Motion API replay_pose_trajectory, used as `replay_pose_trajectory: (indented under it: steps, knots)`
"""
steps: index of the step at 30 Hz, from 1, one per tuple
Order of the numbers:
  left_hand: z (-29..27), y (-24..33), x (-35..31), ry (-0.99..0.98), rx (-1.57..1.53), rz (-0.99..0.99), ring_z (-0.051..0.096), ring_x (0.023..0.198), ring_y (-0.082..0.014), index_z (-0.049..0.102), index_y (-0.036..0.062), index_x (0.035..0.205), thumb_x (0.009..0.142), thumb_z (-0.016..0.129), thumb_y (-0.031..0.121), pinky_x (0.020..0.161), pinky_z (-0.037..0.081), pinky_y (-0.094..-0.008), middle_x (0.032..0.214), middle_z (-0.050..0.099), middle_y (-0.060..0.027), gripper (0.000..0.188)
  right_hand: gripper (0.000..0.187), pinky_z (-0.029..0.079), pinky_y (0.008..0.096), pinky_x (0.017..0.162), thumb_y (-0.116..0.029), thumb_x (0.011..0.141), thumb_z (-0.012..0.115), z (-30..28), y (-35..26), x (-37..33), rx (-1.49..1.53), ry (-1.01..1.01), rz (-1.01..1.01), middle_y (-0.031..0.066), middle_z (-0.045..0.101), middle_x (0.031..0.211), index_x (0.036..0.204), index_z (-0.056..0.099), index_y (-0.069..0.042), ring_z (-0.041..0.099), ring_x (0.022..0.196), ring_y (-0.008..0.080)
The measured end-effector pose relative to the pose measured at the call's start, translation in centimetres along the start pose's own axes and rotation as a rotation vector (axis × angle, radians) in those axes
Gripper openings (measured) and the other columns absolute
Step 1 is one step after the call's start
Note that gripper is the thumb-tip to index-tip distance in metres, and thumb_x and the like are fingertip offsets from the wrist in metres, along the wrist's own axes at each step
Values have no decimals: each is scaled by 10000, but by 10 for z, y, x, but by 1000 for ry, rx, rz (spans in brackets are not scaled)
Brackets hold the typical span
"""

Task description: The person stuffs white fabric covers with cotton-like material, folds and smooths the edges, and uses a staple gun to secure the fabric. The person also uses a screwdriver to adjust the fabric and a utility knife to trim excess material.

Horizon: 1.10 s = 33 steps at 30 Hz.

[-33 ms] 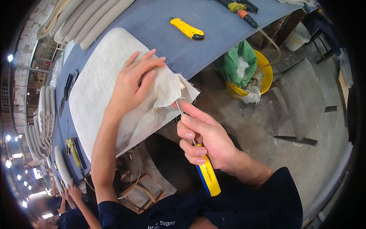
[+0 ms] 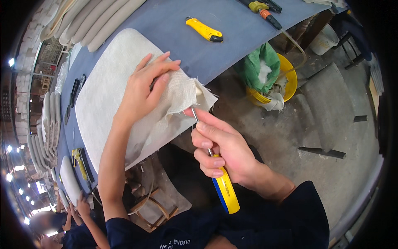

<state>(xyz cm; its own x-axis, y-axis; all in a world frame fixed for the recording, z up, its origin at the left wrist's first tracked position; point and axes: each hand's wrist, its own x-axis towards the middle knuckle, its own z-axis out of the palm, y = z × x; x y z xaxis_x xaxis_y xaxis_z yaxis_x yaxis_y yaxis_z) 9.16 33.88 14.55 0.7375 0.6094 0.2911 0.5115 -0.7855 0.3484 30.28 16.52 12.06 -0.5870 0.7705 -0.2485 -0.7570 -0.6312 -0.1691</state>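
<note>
A pale woven-fabric seat cushion (image 2: 108,79) lies on the blue-grey worktable, its frayed corner reaching the table's near right edge. My left hand (image 2: 150,89) rests on the cushion near that corner, fingers stretched out and slightly apart. In my right hand (image 2: 222,145) is a screwdriver (image 2: 227,191) with a yellow and blue handle. My fingers wrap its metal shaft and the top of the handle. The shaft points up to the loose fabric edge, where its tip is hidden. My right index finger lies along the shaft and touches the fabric. Something pale shows inside the open corner fold.
A yellow utility knife (image 2: 204,30) and an air tool (image 2: 265,15) with a hose lie on the worktable (image 2: 166,16). Stacked cushions (image 2: 95,20) stand at far left. A yellow bucket (image 2: 292,79) with a green bag sits on the floor. Another person (image 2: 78,230) handles cushions at lower left.
My hands and the screwdriver hold almost the same place against the fabric. At lower left, the other person's upright cushion has shifted slightly.
</note>
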Motion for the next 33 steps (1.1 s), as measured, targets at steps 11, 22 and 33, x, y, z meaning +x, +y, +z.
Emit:
replay_pose_trajectory:
  steps: [11, 22, 33]
  knots:
    - [6, 0, -4, 17, 50, 43, 563, 1444, -368, 724, 41, 1208, 991, 519, 19, 1266, 326, -539, 1322, 752, -118, 300, 419, 328, 231, 359, -231, 1173, 404, -56, 79, 46, -305, 42, -438, -36, 361, 701, 1562, 444, -81, 350, 420, 52]
    - [6, 0, -9, 22, 125, 111, 555, 1457, -328, 758, 79, 1206, 892, 481, -11, 1276, 310, -539, 1389, 728, -91, 428, 418, 324, 223, 370, -261, 1173, 416, -42, 28, -2, -591, 187, -146, -54, 364, 673, 1549, 456, -84, 358, 419, 44]
    - [6, -3, -12, -21, 155, 156, 514, 1490, -318, 750, 127, 1328, 888, 484, 81, 1290, 264, -554, 1508, 654, -81, 516, 327, 325, 245, 368, -294, 1177, 408, -73, 67, 23, -387, 58, -281, -46, 319, 675, 1419, 489, -91, 326, 408, 57]
